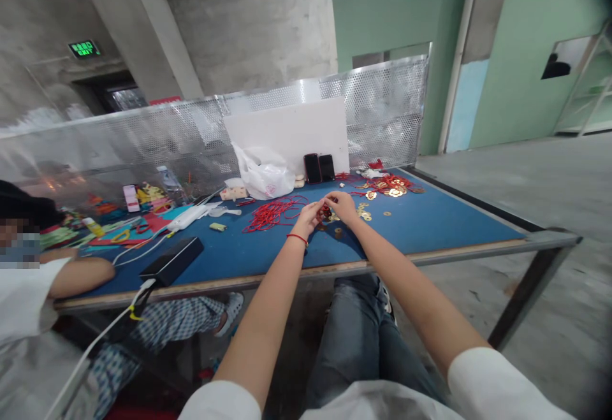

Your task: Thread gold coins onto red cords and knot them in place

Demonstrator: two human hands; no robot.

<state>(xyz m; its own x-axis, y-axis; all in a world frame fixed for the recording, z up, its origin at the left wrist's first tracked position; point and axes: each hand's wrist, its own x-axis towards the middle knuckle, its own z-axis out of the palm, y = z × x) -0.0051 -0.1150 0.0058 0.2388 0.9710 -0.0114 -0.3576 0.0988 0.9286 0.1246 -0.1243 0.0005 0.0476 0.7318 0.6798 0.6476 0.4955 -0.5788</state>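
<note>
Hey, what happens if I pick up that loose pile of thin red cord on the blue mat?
The thin red cord looks floppy: it lies in slack loops, so it would probably droop. It's likely very light for its bulk. The loops overlap, so it may lift as a tangle.

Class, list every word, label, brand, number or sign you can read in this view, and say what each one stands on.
"EXIT" stands on the green exit sign; the characters beside it, and any print on the red sign and the pink box, are too small or blurred to read.
</note>
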